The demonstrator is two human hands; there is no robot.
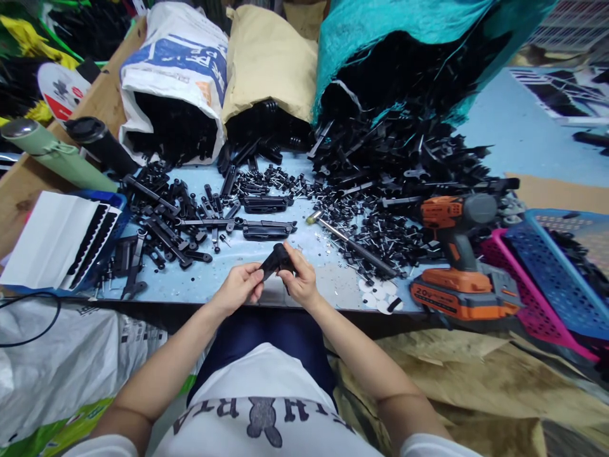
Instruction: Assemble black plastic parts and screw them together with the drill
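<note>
Left hand (242, 283) pinches one end of a black part (273, 261); right hand (301, 279) curls around the other; both near the front edge of the table (195, 285), its surface showing rightward toward a hammer (356, 248)

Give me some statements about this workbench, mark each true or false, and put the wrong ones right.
1. The left hand and right hand both hold the black part. True.
2. The drill is left of the hammer. False: the drill is on the hammer's right.
3. The green bottle is beside the black cup. True.
4. The teal sack is tied shut. False: the teal sack is open, with black pieces heaped at its mouth.
5. The hammer lies on the table. True.
</note>
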